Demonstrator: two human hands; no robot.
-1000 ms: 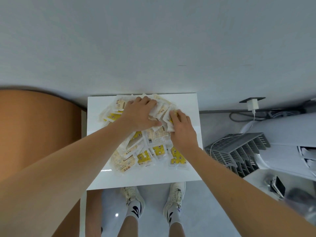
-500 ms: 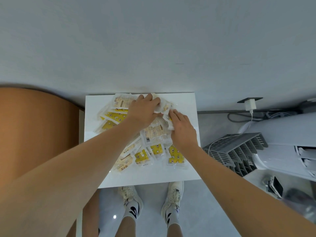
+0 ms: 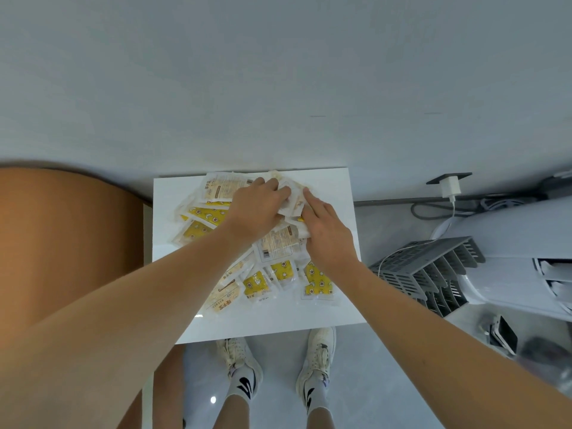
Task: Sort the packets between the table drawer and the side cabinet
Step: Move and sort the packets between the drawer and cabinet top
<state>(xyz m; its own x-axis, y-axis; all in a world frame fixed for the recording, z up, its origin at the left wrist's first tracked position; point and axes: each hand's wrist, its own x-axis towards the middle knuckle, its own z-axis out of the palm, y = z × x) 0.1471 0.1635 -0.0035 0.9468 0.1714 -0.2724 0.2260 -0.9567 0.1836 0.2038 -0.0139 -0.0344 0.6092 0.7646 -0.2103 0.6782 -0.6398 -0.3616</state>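
**Gathering the heap at the back of the desk**

Leaning over the small white desk (image 3: 328, 314), the person is working both hands into a loose pile of packets (image 3: 278, 252) that is covering most of its top. The left hand (image 3: 257, 205) is lying palm-down on the far part of the heap, fingers curled over pale packets near the wall. The right hand (image 3: 325, 233) is sitting just beside it, fingers flattened and pressing on a crumpled white packet (image 3: 292, 196) between the two hands. Whether either hand is actually gripping a packet or only pressing on it, I cannot tell.

The packets under both palms are lying directly beneath the fingers, so the next lift is turning on those far ones; the yellow packets (image 3: 317, 283) along the near edge are lying behind both wrists, nearer the person's body. The pile has no single long axis, since the packets are pointing every way. Neither a drawer nor a cabinet opening is showing.

Compared with a second ago, both hands are sitting further toward the wall, the left having slid rightward so the fingertips are almost meeting, and yellow packets on the left are now uncovered.
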